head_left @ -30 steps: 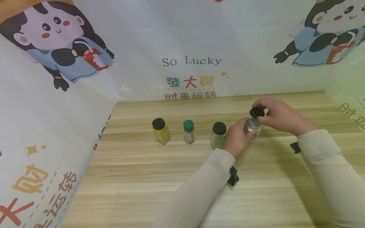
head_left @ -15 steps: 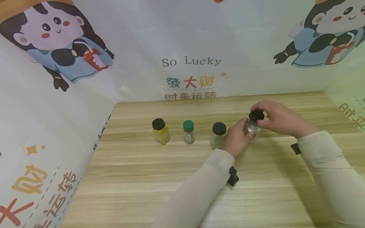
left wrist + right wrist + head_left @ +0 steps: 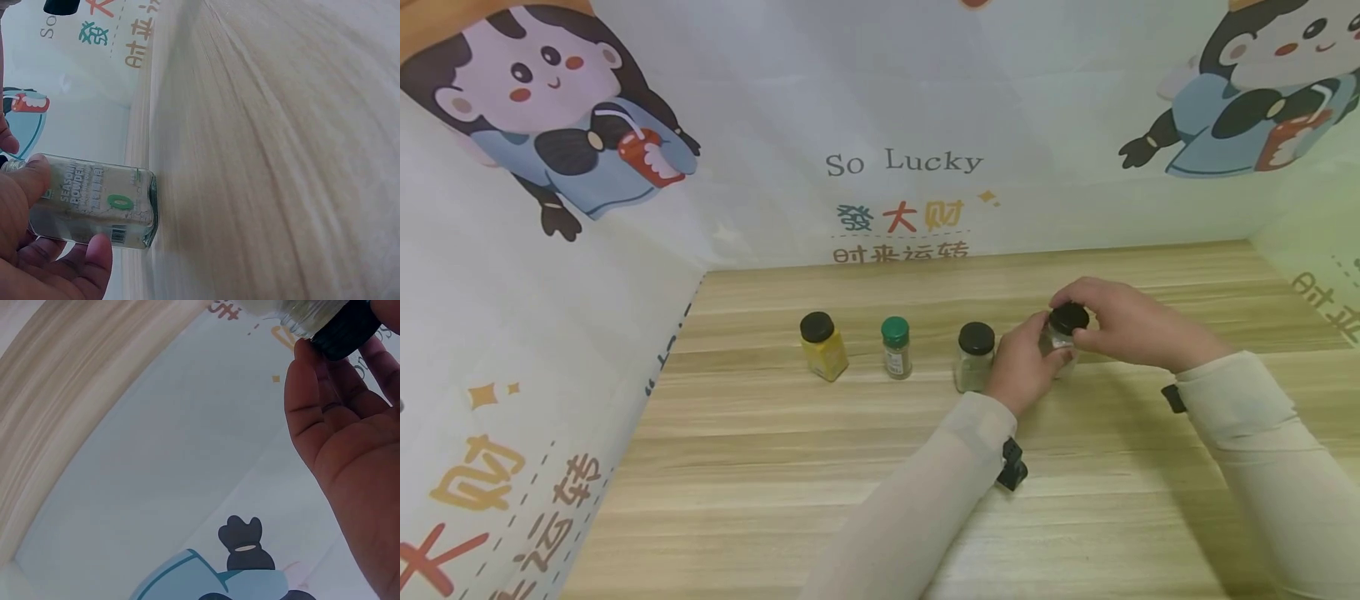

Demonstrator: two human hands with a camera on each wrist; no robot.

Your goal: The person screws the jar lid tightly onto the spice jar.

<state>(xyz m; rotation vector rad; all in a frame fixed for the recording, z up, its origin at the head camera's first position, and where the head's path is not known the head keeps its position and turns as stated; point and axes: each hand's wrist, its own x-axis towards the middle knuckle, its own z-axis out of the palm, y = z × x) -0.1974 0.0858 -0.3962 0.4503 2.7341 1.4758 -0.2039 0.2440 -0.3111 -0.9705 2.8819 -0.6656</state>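
On the right of the head view, my left hand [image 3: 1026,362] grips a clear glass seasoning jar [image 3: 100,200] round its body. The jar stands upright on the table, and its label reads "seasoning powder". My right hand [image 3: 1138,325] holds a black screw lid [image 3: 1070,318] between thumb and fingers at the jar's mouth. In the right wrist view, ridged glass threads show just below the lid [image 3: 347,331]. How far the lid sits on the neck I cannot tell. Just left of my left hand stands another black-lidded jar [image 3: 975,358].
Further left on the wooden table [image 3: 760,467] stand a small green-capped bottle [image 3: 896,348] and a yellow jar with a black lid [image 3: 824,346]. A printed white sheet [image 3: 910,100] rises behind and at both sides of the table.
My right hand has lowered the black lid from above the jar's grey-looking top down onto its mouth. My left hand keeps its grip on the jar. The other containers have not moved.
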